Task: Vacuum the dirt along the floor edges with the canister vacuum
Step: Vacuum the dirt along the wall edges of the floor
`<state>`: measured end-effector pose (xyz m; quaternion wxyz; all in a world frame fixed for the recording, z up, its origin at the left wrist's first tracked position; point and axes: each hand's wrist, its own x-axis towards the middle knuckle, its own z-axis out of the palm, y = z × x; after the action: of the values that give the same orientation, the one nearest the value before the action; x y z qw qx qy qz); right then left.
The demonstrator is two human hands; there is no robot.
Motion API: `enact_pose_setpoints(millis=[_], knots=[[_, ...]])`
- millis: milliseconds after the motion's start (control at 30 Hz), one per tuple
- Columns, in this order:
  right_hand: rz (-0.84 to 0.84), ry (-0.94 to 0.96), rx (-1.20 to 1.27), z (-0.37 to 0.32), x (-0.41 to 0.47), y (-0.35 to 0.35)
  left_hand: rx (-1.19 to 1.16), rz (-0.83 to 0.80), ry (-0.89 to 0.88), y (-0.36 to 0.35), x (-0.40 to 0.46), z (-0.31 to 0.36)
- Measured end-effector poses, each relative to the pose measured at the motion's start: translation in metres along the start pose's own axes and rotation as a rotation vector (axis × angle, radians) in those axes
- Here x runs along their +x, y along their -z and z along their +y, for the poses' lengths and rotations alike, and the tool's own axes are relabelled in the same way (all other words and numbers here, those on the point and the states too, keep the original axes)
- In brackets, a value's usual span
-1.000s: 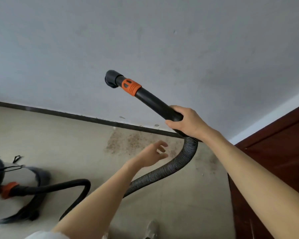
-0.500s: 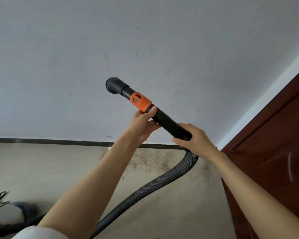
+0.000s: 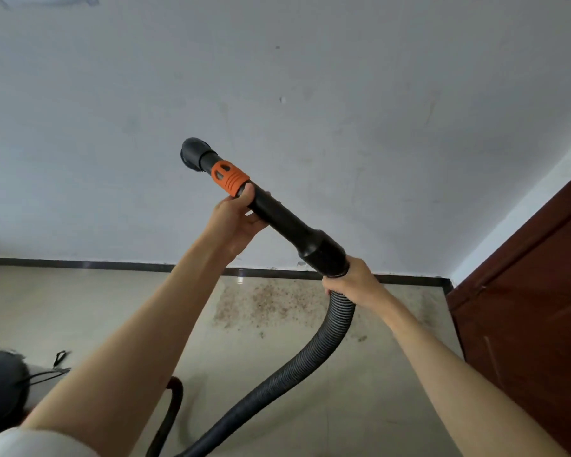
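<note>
Above the floor edge, nozzle raised
Left hand [image 3: 234,219]: newly gripping the rigid black plastic wand [image 3: 279,216] below its orange collar [image 3: 229,178].
Right hand [image 3: 351,282]: slid down, holding the ribbed grey hose [image 3: 340,319].
Brown dirt patch [image 3: 271,303]: unvacuumed beside the black skirting [image 3: 112,266].
Meaning: two-handed grip ready for lowering.

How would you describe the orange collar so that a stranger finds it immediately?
Start at the black rigid vacuum wand held up before the grey wall. The ribbed orange plastic collar sits just above the left hand, below the black round nozzle; nothing else there is orange.
</note>
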<state>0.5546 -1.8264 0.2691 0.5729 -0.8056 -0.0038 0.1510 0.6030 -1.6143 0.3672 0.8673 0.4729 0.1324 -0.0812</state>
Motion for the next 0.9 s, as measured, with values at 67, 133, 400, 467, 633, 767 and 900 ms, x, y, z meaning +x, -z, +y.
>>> enact_pose_setpoints(millis=[67, 133, 400, 467, 633, 767, 900], knots=[[-0.184, -0.014, -0.032, -0.014, 0.003, 0.013, -0.071, -0.025, 0.030, 0.009, 0.001, 0.003], [-0.369, -0.060, 0.002, -0.022, 0.006, 0.024, -0.125, -0.063, 0.064, 0.017, 0.002, 0.003], [-0.506, -0.232, -0.058, -0.003, 0.022, -0.010, -0.058, 0.114, 0.166, 0.053, 0.026, -0.019], [-0.538, -0.304, 0.036, 0.005, 0.029, -0.028, -0.080, 0.236, 0.189, 0.068, 0.036, -0.025], [-0.303, -0.210, -0.131, 0.020, 0.053, -0.075, -0.113, 0.292, 0.181, 0.118, 0.051, -0.026], [-0.108, -0.172, -0.222, 0.037, 0.077, -0.135, -0.019, 0.235, 0.138, 0.168, 0.070, -0.016], [-0.145, -0.184, -0.328, 0.060, 0.109, -0.210, 0.033, 0.215, 0.197, 0.243, 0.097, -0.015]])
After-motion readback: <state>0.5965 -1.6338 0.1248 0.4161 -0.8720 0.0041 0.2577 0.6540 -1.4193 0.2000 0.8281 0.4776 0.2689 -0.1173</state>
